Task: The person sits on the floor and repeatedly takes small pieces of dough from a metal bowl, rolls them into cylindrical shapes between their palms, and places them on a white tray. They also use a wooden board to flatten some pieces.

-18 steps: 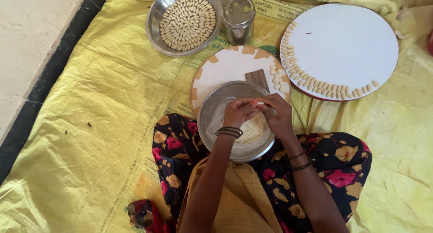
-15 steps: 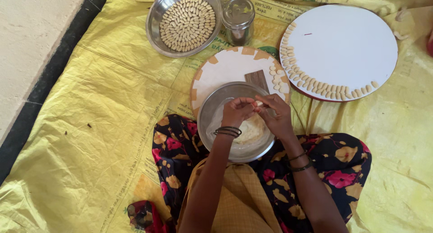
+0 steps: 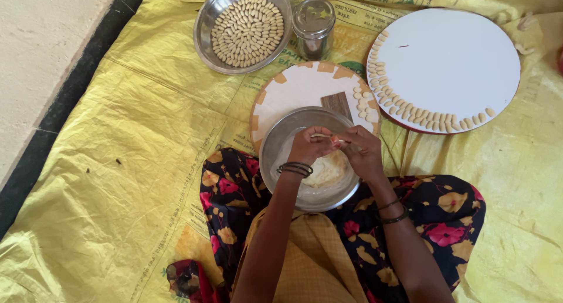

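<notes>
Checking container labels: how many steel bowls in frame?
2. One steel bowl full of small pale dough pieces sits top left on the yellow sheet; the other steel bowl holds dough under both hands. The lidded steel jar isn't counted.

The hands [image 3: 337,147] meet over the steel bowl [image 3: 275,156] and cover part of the pale dough [image 3: 325,171] in it; what the fingertips pinch is too small to tell. The small wooden piece [image 3: 337,104] is half hidden behind the bowl's rim. The picture's bottom edge cuts off both forearms.
</notes>
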